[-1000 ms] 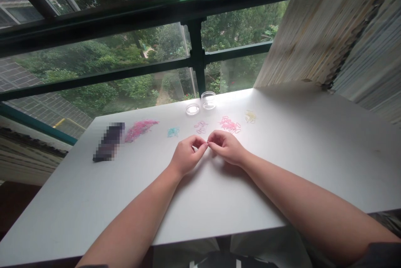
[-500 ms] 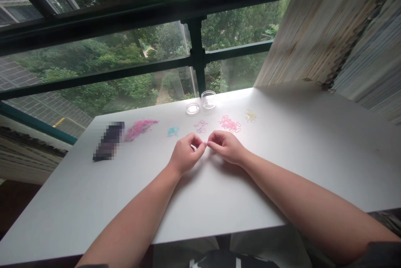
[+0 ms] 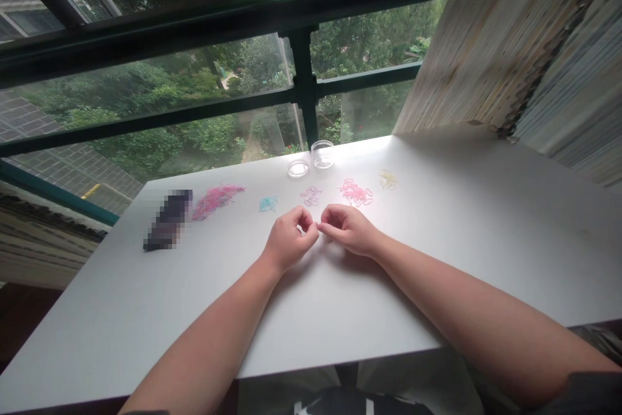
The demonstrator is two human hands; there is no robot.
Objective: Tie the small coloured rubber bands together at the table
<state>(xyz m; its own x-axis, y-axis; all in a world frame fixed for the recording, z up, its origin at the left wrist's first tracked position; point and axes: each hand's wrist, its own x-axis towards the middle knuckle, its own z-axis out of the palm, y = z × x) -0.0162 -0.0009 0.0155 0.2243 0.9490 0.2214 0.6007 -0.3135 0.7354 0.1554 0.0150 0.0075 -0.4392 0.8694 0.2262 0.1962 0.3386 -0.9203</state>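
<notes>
My left hand [image 3: 291, 234] and my right hand [image 3: 352, 228] meet fingertip to fingertip above the white table [image 3: 311, 311]. Both are closed in a pinch; whatever sits between the fingertips is too small to make out. Just beyond them lie small loops that look like rubber bands: a pale purple group [image 3: 311, 195], a larger pink pile [image 3: 356, 193] beside my right hand, and a turquoise cluster [image 3: 267, 203] left of my left hand. Farther right is a pale yellow bunch [image 3: 387, 179]. A mixed pink and purple heap [image 3: 218, 200] spreads out on the left.
At the table's back edge stand a clear round container [image 3: 323, 155] and, beside it, a clear round lid or shallow dish [image 3: 298, 169]. A dark blurred-out object [image 3: 169, 219] lies at the left. Behind are a green-framed window [image 3: 304, 88] and a striped curtain [image 3: 437, 46] at right.
Both hands stay pinched together at nearly the same spot, with only a slight shift of the fingertips. The piles and containers stay put; the view has shifted very slightly.
</notes>
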